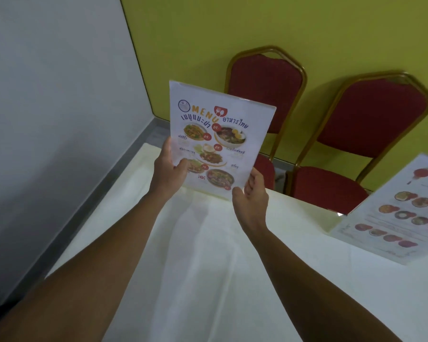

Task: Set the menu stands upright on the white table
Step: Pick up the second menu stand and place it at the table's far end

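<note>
A clear acrylic menu stand (220, 129) with a printed food menu is held up in the air above the far part of the white table (208, 255), its face towards me and slightly tilted. My left hand (167, 169) grips its lower left edge, thumb on the front. My right hand (251, 193) holds its lower right corner. A second menu stand (400, 218) lies flat on the table at the right, partly cut off by the frame edge.
Two red padded chairs with gold frames (265, 99) (371, 134) stand behind the table against a yellow-green wall. A grey-white wall (47, 107) runs along the table's left side, with a narrow gap of floor between.
</note>
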